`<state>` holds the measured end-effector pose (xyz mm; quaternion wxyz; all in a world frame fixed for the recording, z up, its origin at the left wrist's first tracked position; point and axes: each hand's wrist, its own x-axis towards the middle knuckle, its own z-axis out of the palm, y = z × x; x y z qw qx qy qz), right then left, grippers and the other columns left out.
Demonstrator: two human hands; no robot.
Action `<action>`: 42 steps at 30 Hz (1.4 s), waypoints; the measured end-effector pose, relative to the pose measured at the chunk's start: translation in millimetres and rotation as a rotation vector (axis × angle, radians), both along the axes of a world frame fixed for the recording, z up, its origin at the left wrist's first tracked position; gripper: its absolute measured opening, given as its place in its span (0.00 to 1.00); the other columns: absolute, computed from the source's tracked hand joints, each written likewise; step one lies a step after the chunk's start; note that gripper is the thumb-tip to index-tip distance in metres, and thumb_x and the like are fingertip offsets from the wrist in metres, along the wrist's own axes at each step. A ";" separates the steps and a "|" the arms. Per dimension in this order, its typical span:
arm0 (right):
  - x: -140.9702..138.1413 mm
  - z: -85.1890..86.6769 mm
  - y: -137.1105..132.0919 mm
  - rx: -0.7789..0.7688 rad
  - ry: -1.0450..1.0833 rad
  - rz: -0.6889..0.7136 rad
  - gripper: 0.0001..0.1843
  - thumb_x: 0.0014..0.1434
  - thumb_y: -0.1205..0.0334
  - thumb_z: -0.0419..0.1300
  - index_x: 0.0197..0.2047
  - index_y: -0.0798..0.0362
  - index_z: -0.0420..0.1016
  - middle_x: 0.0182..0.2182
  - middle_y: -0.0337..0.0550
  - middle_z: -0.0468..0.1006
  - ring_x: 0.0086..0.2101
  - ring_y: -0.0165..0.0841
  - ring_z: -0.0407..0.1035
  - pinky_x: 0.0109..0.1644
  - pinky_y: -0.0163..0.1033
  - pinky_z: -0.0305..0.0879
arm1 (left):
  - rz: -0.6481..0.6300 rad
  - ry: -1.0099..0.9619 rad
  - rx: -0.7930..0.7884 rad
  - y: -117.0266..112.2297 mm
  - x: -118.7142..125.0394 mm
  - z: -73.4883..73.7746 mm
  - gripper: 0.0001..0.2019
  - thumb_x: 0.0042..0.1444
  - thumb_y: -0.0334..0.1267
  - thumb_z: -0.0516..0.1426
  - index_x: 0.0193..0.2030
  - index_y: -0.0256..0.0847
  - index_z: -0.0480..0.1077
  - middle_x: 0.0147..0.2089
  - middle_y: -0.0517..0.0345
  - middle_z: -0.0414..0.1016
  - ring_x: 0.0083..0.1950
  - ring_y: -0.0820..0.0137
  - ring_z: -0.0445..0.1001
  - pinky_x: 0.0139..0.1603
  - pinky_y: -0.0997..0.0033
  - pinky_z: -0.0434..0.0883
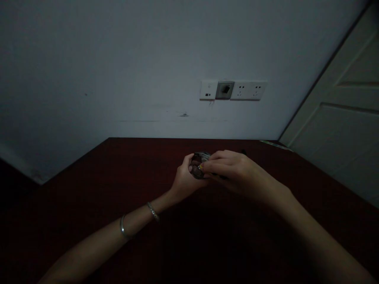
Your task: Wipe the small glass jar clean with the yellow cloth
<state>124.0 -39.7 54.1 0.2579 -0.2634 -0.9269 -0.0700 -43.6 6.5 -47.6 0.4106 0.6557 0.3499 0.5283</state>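
Note:
In the head view my left hand (183, 177) is wrapped round a small, clear, round container (197, 176), which looks like a glass or plastic cup. Its open side faces me, and some of the wall is hidden by my fingers. Over the container's right side, my right hand (233, 167) has thumb and fingers pinched together. A small shiny piece with a yellow spot (201, 167) shows at those fingertips; its kind cannot be made out in the dim light. Both hands are close together above the dark red tabletop (133, 165).
The tabletop meets a pale wall (142, 59) at the back. White sockets (248, 90) and a grey outlet (225, 90) are set in that wall. A panelled door (346, 106) stands at the right. A small dark object (243, 152) lies behind my right hand.

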 end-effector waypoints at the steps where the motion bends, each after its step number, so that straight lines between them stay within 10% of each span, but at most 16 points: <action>1: -0.2 1.1 -0.8 -0.025 -0.006 -0.004 0.09 0.61 0.70 0.56 0.41 0.56 0.77 0.37 0.50 0.77 0.36 0.35 0.71 0.39 0.39 0.68 | -0.002 0.009 0.008 -0.2 -0.2 0.2 0.41 0.33 0.37 0.71 0.56 0.38 0.59 0.46 0.47 0.75 0.46 0.59 0.76 0.44 0.62 0.74; 14: 5.9 -1.0 5.3 0.114 0.041 -0.059 0.10 0.60 0.70 0.55 0.43 0.57 0.76 0.37 0.51 0.79 0.36 0.37 0.71 0.38 0.41 0.69 | 0.040 0.101 0.100 -11.4 0.7 10.0 0.40 0.32 0.40 0.71 0.54 0.40 0.61 0.45 0.50 0.76 0.44 0.60 0.77 0.43 0.59 0.75; 26: 9.2 6.3 -5.7 -0.219 -0.002 -0.003 0.08 0.60 0.69 0.59 0.42 0.53 0.78 0.36 0.44 0.78 0.35 0.31 0.72 0.38 0.36 0.68 | -0.067 -0.047 -0.035 0.7 -0.7 -1.5 0.41 0.33 0.35 0.71 0.56 0.37 0.59 0.47 0.45 0.75 0.46 0.58 0.76 0.46 0.58 0.75; 42: 19.2 -3.2 20.5 -0.139 0.554 -0.217 0.10 0.56 0.59 0.64 0.42 0.50 0.80 0.40 0.43 0.83 0.38 0.37 0.78 0.42 0.42 0.74 | -0.342 -0.216 -0.094 -12.4 0.9 14.9 0.40 0.30 0.29 0.71 0.52 0.39 0.60 0.51 0.47 0.71 0.50 0.59 0.74 0.46 0.63 0.76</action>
